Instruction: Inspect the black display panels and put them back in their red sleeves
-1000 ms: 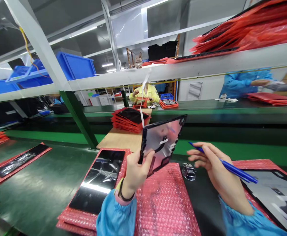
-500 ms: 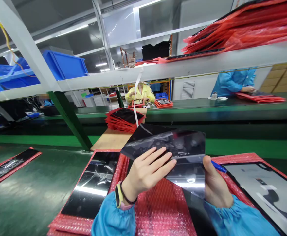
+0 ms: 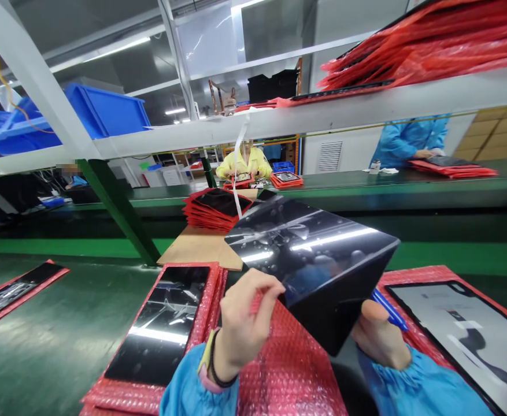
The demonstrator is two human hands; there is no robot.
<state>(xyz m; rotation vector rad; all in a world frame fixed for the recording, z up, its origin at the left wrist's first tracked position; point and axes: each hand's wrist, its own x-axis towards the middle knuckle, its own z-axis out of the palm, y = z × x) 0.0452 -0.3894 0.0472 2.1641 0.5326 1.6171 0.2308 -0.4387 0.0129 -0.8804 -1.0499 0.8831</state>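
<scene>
A glossy black screen panel (image 3: 322, 323) is tilted up in front of me, with a clear film (image 3: 274, 242) full of bubbles over its upper part. My left hand (image 3: 251, 315) is closed in a pinch at the film's lower left edge. At the panel's lower right edge, my right hand (image 3: 381, 335) grips it, its fingers hidden behind. A blue pen (image 3: 389, 311) sticks out beside that thumb; whether the hand holds it, I cannot tell. Below lies red bubble wrap (image 3: 288, 364).
Another black screen (image 3: 162, 329) lies on red bubble wrap at left. A grey-backed panel (image 3: 465, 329) lies at right. Behind are a stack of red-wrapped panels (image 3: 216, 208), a green post (image 3: 118, 211) and an overhead shelf (image 3: 218, 133). Co-workers sit or stand across the bench.
My left hand has gone from lying flat on the panel to a pinch at the film's edge. The panel has tilted, showing more of its dark lower part.
</scene>
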